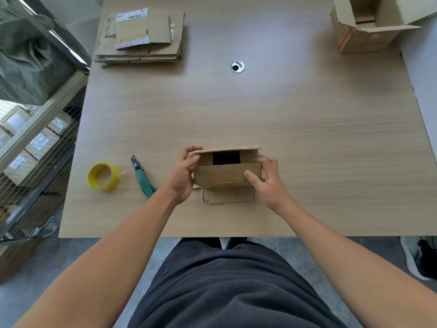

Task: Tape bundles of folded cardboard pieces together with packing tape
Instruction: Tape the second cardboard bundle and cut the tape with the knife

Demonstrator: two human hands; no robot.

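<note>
A folded brown cardboard piece stands partly opened near the table's front edge, with a dark gap showing under its top flap. My left hand grips its left end, fingers curled over the top flap. On the other end, my right hand holds it with the thumb pressed on the front panel. Below it lies a small flat stack of cardboard pieces. A yellow roll of packing tape lies on the table to the left, apart from both hands.
A green-handled utility knife lies between the tape and my left arm. A pile of flattened cardboard sits at the far left, an open carton at the far right, a cable grommet mid-table. A wire rack stands left.
</note>
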